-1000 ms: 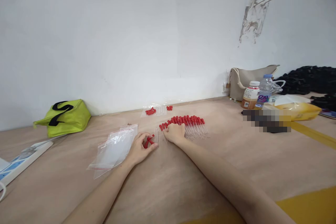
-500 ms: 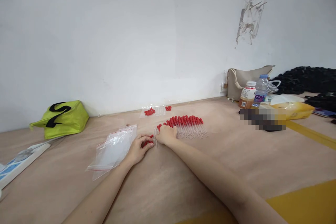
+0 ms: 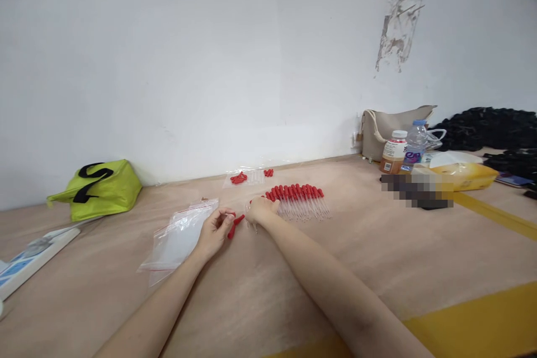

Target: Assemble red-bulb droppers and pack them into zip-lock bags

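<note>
My left hand (image 3: 215, 233) pinches a red rubber bulb (image 3: 232, 215) between thumb and fingertips. More loose red bulbs (image 3: 231, 230) lie just by its fingers. My right hand (image 3: 262, 211) bends down over thin clear tubes (image 3: 255, 227), its fingers curled and mostly hidden; what they hold cannot be made out. Beside it on the right stands a slanting row of droppers (image 3: 300, 193), red bulbs at the far end and clear stems toward me. Behind my hands lies a clear bag (image 3: 254, 177) with red bulbs (image 3: 239, 178) and clear tubes.
Clear zip bags (image 3: 180, 240) lie stacked left of my left hand. Farther left are a yellow-green pouch (image 3: 107, 190) and a white power strip (image 3: 62, 243). At the right stand two bottles (image 3: 393, 152), a beige bag (image 3: 373, 128) and a yellow tissue pack (image 3: 470, 175). A wall closes the back.
My left hand has drawn slightly left and lifted, now with a red bulb at its fingertips; the loose bulbs beneath are uncovered. My right hand has shifted slightly left over the clear tubes.
</note>
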Motion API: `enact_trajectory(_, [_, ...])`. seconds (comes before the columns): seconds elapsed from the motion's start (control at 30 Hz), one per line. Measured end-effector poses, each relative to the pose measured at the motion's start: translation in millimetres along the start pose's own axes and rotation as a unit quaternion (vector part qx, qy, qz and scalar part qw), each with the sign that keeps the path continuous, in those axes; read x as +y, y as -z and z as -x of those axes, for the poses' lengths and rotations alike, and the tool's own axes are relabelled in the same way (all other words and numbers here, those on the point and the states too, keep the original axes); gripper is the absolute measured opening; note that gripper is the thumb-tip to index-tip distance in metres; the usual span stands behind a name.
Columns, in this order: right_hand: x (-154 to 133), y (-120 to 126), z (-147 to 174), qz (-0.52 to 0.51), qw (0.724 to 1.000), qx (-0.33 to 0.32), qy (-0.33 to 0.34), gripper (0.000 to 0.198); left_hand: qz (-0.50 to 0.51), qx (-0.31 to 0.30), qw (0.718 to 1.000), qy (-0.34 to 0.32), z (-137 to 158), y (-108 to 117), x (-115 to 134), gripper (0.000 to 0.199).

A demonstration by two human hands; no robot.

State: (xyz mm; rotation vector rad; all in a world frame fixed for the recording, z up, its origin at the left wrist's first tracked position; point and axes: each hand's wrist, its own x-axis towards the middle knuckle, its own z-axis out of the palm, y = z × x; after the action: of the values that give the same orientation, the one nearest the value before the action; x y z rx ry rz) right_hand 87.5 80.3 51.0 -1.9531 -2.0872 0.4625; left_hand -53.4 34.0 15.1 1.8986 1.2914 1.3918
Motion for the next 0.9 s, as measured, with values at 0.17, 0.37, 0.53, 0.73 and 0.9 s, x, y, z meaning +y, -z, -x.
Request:
enact_trajectory(0.17, [31, 20, 13, -0.023, 0.999, 0.027, 0.041, 0.024, 0.088, -0.049, 0.994, 0.032, 8, -7, 10, 0.032])
enact_trajectory(0.37, [115, 30, 52, -0.059, 0.965, 0.157, 0.204, 0.015, 0.140, -0.107, 0.983, 0.053, 23, -35, 24, 0.025])
enact_trajectory(0.53, [152, 19, 83, 0.014, 0.899, 0.233, 0.370, 0.018, 0.131, -0.116, 0.984, 0.041, 32, -54, 26, 0.030])
enact_trajectory(0.73, [145, 12, 99, -0.026, 0.898, 0.222, 0.380, 0.019, -0.041, -0.153, 0.987, -0.022, 35, -53, 34, 0.022])
enact_trajectory(0.9, [142, 5, 100, -0.031, 0.892, 0.204, 0.401, 0.019, -0.074, -0.175, 0.981, -0.039, 40, -54, 41, 0.021])
